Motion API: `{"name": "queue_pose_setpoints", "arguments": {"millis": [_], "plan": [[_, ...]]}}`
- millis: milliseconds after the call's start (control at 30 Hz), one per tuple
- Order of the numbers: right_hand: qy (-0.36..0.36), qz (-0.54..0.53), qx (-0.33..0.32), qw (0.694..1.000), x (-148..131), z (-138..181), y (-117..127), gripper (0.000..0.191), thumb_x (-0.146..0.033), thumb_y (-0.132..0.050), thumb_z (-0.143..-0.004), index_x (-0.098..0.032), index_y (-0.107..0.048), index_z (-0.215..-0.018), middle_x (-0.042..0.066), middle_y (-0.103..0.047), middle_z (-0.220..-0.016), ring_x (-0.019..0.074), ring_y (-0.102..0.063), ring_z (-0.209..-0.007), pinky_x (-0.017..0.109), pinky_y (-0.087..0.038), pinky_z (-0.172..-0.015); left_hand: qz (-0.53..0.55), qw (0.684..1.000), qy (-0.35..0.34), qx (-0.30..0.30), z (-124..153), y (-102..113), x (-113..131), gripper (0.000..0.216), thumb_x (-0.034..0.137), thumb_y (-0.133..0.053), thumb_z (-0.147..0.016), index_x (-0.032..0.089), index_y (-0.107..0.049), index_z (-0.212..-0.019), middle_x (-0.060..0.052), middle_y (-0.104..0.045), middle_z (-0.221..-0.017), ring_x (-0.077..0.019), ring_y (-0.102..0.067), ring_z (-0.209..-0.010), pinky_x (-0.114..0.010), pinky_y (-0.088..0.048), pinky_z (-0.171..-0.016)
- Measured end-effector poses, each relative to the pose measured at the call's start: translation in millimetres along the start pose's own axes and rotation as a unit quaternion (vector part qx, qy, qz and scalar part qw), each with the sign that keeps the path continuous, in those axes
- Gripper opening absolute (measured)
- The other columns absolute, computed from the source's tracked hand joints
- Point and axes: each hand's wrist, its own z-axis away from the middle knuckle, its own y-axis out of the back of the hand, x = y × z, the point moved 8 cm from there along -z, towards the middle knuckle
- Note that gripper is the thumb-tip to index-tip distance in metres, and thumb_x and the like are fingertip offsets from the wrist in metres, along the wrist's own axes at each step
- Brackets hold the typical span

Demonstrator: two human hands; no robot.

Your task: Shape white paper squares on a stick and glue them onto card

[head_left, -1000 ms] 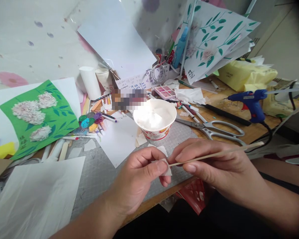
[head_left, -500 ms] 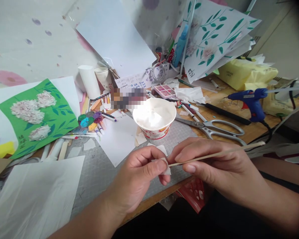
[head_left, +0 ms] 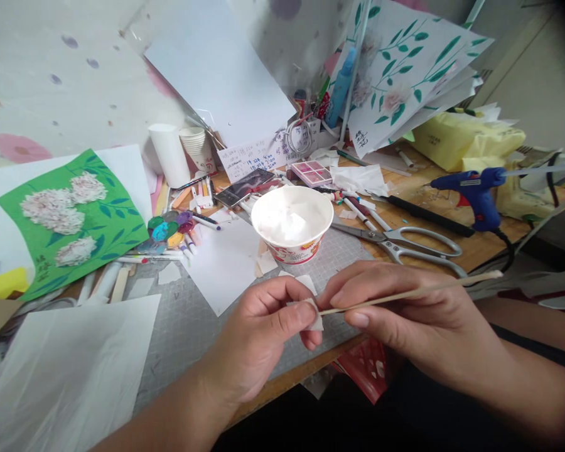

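Between thumb and fingers, my left hand [head_left: 277,329] pinches a small piece of thin white paper [head_left: 316,319]. My right hand [head_left: 400,307] is closed on a thin wooden stick [head_left: 419,291], whose left tip meets the paper at my left fingertips. The stick's other end, pale and slightly thicker, points up to the right. Just beyond my hands stands a white paper bowl [head_left: 292,216] with a red printed base and pale pieces inside. Small paper squares [head_left: 306,284] lie in front of it on the grey cutting mat [head_left: 179,339].
Large scissors [head_left: 400,242] and a blue glue gun [head_left: 480,188] lie to the right. Left are a green picture with paper flowers [head_left: 70,220], a paint palette [head_left: 162,231] and markers. A phone [head_left: 245,187] and paper cups [head_left: 195,149] are behind. The table edge runs beneath my hands.
Almost nothing differs. Both hands keep the same pose, with the stick tip at the paper. The glare in the bowl is dimmer.
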Motion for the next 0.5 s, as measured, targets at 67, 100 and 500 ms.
{"name": "queue_pose_setpoints", "arguments": {"millis": [67, 100, 500], "plan": [[0.002, 0.0, 0.0, 1.0, 0.0, 0.5, 0.0, 0.02, -0.005, -0.064, -0.082, -0.02, -0.07, -0.094, 0.002, -0.073, -0.085, 0.0137, -0.069, -0.085, 0.022, -0.054, -0.078, 0.002, 1.0, 0.0, 0.001, -0.2, -0.2, 0.1, 0.013, 0.024, -0.071, -0.079, 0.013, -0.066, -0.072, 0.0, -0.061, -0.06, -0.0089, -0.056, -0.058, -0.019, -0.043, -0.057], [0.002, -0.002, -0.001, 1.0, 0.1, 0.7, -0.2, 0.019, -0.006, -0.064, -0.082, -0.02, -0.07, -0.095, 0.002, -0.073, -0.085, 0.0136, -0.069, -0.085, 0.022, -0.054, -0.078, 0.002, 1.0, 0.0, 0.001, 0.0, -0.4, 0.2, 0.013, 0.024, -0.071, -0.078, 0.013, -0.066, -0.072, 0.0, -0.061, -0.06, -0.0089, -0.056, -0.058, -0.019, -0.043, -0.058], [0.008, 0.013, 0.007, 1.0, -2.4, 1.6, 0.7, 0.016, -0.007, -0.064, -0.083, -0.018, -0.07, -0.094, 0.004, -0.073, -0.085, 0.0156, -0.069, -0.084, 0.025, -0.055, -0.077, -0.003, 1.0, 0.003, 0.009, 0.7, -0.5, 0.1, 0.012, 0.023, -0.073, -0.077, 0.013, -0.068, -0.071, 0.0, -0.063, -0.059, -0.0091, -0.056, -0.057, -0.019, -0.043, -0.056]]}}
